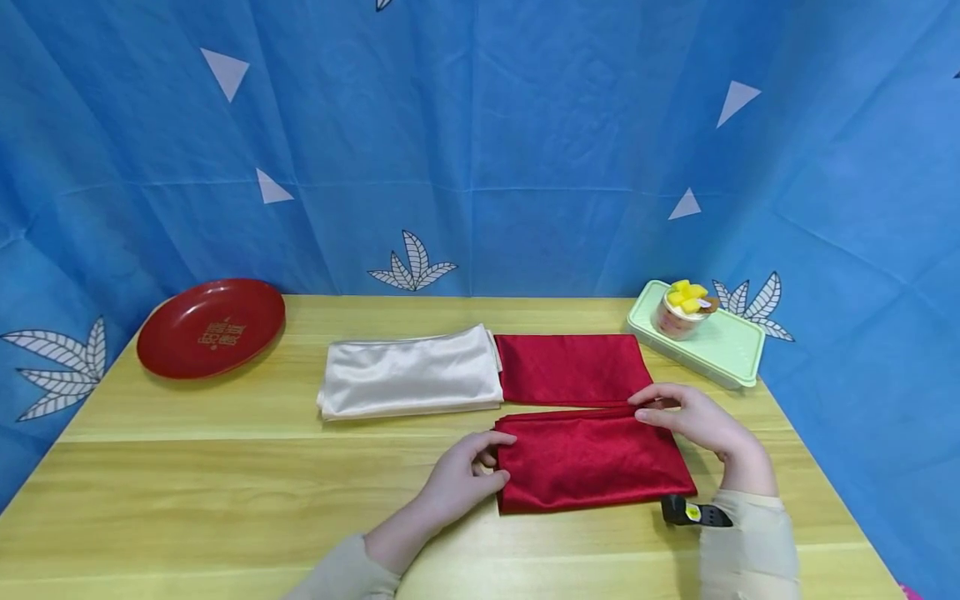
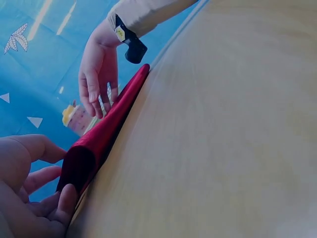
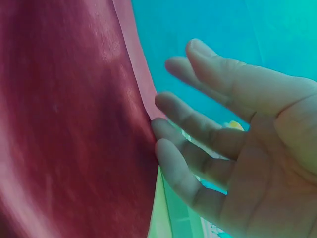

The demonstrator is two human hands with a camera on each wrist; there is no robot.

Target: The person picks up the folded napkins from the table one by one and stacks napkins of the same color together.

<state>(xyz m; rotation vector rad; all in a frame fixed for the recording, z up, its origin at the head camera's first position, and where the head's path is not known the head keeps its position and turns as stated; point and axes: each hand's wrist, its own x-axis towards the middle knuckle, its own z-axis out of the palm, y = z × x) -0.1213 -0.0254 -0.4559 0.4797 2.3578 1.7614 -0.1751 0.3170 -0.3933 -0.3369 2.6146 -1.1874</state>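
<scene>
A folded red satin cloth point(image 1: 592, 462) lies at the front of the table. My left hand point(image 1: 461, 477) is at its left edge, the index fingertip on top and the thumb touching the edge lower down, spread apart. At the cloth's back right corner is my right hand point(image 1: 693, 419); its fingers point(image 3: 185, 168) are loosely bent and touch the edge in the right wrist view. Behind it lies a second folded red cloth point(image 1: 570, 367), beside a folded white satin cloth point(image 1: 408, 375).
A red oval plate point(image 1: 180, 333) sits at the back left. On the back right, a pale green lidded box point(image 1: 731, 346) carries a dessert cup point(image 1: 675, 321) topped with yellow pieces. A blue curtain point(image 1: 472, 150) hangs behind the wooden table point(image 1: 225, 500).
</scene>
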